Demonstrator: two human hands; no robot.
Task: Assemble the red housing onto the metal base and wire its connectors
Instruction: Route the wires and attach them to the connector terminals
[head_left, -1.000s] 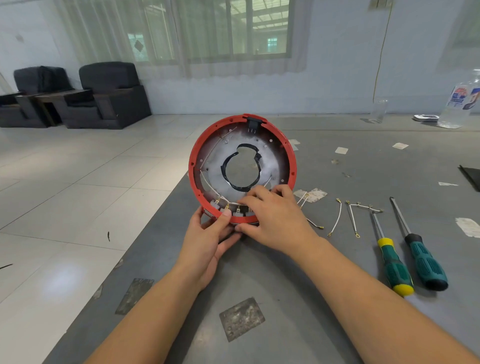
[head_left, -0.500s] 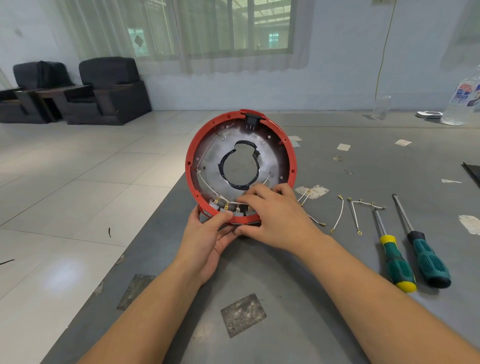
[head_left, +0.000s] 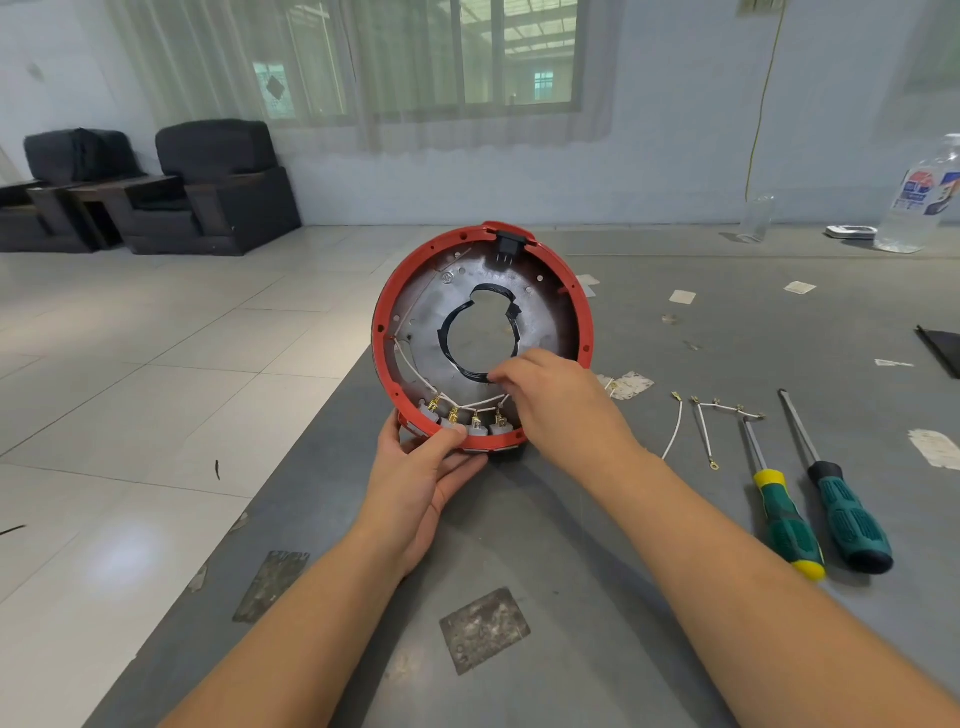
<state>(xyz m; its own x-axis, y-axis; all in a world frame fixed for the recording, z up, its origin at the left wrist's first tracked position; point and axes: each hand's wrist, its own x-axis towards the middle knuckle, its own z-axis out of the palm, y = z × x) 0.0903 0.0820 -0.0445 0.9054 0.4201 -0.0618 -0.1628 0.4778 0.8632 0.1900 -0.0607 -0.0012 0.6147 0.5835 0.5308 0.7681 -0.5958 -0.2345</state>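
The left hand (head_left: 423, 480) grips the tilted red housing's (head_left: 387, 312) lower rim; the right hand (head_left: 558, 402) pinches a white wire (head_left: 480, 402) inside.

Tilted red housing (head_left: 382, 332) in left hand (head_left: 421, 483), right hand (head_left: 558, 402) at its white wires (head_left: 483, 402).
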